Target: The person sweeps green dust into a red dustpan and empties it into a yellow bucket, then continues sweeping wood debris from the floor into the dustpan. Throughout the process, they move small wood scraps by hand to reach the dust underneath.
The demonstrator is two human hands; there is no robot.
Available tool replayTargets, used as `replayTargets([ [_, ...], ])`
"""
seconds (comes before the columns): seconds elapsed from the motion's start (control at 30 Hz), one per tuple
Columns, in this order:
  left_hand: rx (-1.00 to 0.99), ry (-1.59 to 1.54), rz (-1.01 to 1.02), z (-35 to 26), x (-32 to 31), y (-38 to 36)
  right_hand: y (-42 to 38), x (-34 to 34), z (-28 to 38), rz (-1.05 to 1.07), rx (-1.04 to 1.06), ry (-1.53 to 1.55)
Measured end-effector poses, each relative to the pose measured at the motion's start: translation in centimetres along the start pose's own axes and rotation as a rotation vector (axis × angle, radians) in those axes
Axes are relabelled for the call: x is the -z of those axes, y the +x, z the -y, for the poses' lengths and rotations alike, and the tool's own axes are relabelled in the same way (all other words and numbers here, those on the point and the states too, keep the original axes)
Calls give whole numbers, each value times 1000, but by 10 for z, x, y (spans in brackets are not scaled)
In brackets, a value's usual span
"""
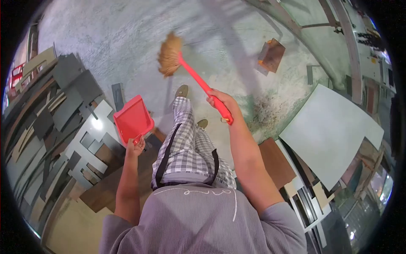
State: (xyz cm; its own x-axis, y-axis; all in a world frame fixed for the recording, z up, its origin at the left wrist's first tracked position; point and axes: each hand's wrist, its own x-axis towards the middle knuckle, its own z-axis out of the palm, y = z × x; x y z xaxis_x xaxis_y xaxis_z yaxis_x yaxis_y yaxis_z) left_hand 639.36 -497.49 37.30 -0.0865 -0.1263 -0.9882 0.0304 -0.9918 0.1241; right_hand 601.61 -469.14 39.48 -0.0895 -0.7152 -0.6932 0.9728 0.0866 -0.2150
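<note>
My right hand (222,100) is wrapped round the red handle of a broom (197,78). The broom's tan bristles (170,55) fan out at the far end, over the grey floor ahead of my feet. On the other side, my left hand (135,147) grips the short handle of a red dustpan (133,120). The pan's open side faces away from me, and no debris can be made out in it. Sawdust (270,111) lies in a patch on the floor to the right of my right hand.
Stacked board offcuts (69,91) line the left side. A brown block (271,55) lies on the floor (114,38) at the upper right. A large white panel (332,131) and more board pieces are on the right. Metal framing (349,46) stands beyond.
</note>
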Motion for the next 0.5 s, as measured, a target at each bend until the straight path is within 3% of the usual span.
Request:
replayTargets([
  [0.07,11,57,-21,-7,-28,7,-35,22,0,-71,106,330],
  [0.17,-41,186,185,-13,-67,7,-70,70,-20,-149,153,498],
  [0.3,-85,255,168,-3,-136,-18,-115,114,-68,-146,247,678],
  [0.37,-95,310,286,5,-146,-21,-147,129,-97,-174,178,928],
  [0.4,-101,311,295,10,-148,-24,-161,134,-114,-167,185,924],
  [0.5,-85,356,393,25,-144,-34,-200,140,-172,-411,385,795],
])
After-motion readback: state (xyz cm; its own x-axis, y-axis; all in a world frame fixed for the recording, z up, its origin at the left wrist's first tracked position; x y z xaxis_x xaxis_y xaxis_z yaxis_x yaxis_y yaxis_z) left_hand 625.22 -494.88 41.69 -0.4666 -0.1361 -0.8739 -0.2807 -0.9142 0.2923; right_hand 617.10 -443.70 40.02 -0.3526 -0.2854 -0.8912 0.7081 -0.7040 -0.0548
